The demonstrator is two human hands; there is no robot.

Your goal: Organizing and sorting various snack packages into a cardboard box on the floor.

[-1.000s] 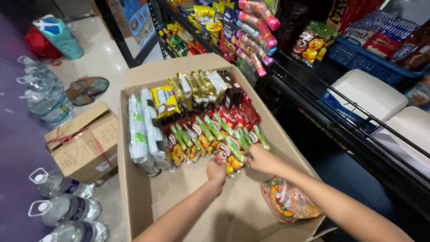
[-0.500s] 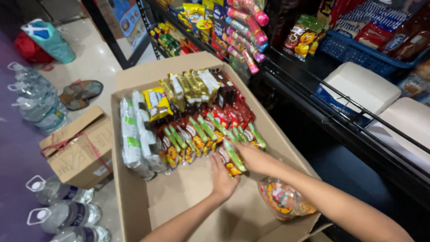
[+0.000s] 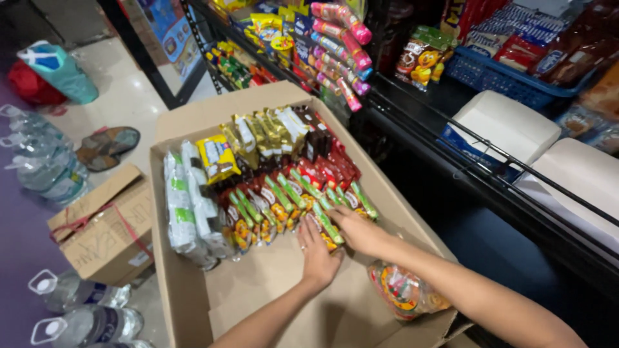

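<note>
Left hand (image 3: pixel 318 256): bare, no glove; a thin ring shows on one finger, small and pale, its metal too small to tell.
Left forearm: bare all the way to the bottom edge of the view, no sleeve, no watch, no band at the wrist.
Right hand (image 3: pixel 358 230): bare, no glove; no ring that I can make out from here.
Right forearm: bare as well, running off to the lower right corner; no cuff, bracelet or strap along it.
Nails: short; any polish is too blurred to tell.
Clothing: none in view; both arms are uncovered for as much of them as shows.
</note>
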